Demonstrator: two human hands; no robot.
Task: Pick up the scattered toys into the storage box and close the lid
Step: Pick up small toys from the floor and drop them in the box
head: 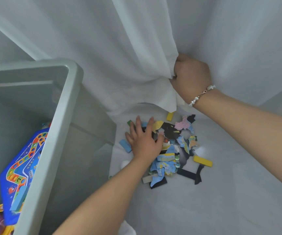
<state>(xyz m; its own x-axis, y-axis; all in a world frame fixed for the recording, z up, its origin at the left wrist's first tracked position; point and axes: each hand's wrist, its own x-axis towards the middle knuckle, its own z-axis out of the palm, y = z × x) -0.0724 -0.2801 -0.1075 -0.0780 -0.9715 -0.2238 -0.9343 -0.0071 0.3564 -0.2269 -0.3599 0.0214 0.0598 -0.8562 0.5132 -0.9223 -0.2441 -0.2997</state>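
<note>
Beside the lidless storage box [57, 133], the left hand [143, 141] presses spread fingers on the toy pile [170, 150], the right hand [190, 77] bunches the curtain [119, 56], and pieces overlap beyond telling apart.

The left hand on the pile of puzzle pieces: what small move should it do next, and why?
Probably curl the fingers of the left hand to gather a handful. It lies spread and flat on the loose puzzle pieces, holding nothing yet, while the right hand grips the white curtain lifted off the pile. The open storage box stands right beside it.
</note>
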